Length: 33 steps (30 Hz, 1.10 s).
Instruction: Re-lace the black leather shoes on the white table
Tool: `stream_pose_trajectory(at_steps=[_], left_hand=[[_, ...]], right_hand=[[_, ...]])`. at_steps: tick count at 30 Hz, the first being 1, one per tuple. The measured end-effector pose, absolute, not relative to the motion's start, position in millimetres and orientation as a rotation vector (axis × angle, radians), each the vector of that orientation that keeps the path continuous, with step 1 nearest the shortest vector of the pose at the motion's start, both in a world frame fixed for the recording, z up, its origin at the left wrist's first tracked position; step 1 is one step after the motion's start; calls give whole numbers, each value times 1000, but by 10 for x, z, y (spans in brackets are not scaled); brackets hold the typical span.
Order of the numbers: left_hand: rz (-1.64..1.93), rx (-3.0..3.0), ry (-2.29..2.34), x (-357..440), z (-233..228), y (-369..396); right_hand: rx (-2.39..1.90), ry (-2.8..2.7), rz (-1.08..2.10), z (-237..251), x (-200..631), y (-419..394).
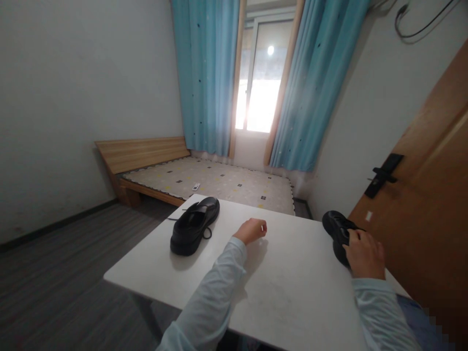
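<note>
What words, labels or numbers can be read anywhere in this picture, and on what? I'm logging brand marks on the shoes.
None can be read.
Left shoe: no visible mark.
Right shoe, under the right hand: none visible.
Small object on the bed: too small to read.

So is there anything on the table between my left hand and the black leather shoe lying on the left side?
Nothing visible. The left hand rests closed on the white table, and only bare tabletop lies between it and the black leather shoe. The right hand grips a second black shoe at the far right edge, well clear.
</note>
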<state>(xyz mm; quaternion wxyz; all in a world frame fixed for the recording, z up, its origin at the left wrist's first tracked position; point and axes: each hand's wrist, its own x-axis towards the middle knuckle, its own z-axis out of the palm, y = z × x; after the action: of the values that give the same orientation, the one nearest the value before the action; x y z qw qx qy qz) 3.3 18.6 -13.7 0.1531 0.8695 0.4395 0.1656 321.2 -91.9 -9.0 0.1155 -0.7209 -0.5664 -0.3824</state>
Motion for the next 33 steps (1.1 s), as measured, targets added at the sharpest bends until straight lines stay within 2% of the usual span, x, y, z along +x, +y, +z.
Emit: stream_pose_trajectory(at_steps=[4,13,17,21,24,33], left_hand=[[434,2518,1286,47,-24,157],[407,2652,1365,-195,497,-174],[514,2681,1782,-420,659,-433],[651,2536,2267,-677,577,-566],[598,2405,2462,-888,465,-598],[524,2405,2507,-1289,262,-759]], right_hand=[[-1798,-1911,-1005,-73,3028,-798],[-1581,-2198,-700,-282,2701,-699],[-1544,-2252,-669,-332,2603,-701],[-1488,-2310,-631,-373,2517,-709],[-1452,-2336,-598,-400,2497,-720],[-1482,-2344,-505,-380,2529,-766]])
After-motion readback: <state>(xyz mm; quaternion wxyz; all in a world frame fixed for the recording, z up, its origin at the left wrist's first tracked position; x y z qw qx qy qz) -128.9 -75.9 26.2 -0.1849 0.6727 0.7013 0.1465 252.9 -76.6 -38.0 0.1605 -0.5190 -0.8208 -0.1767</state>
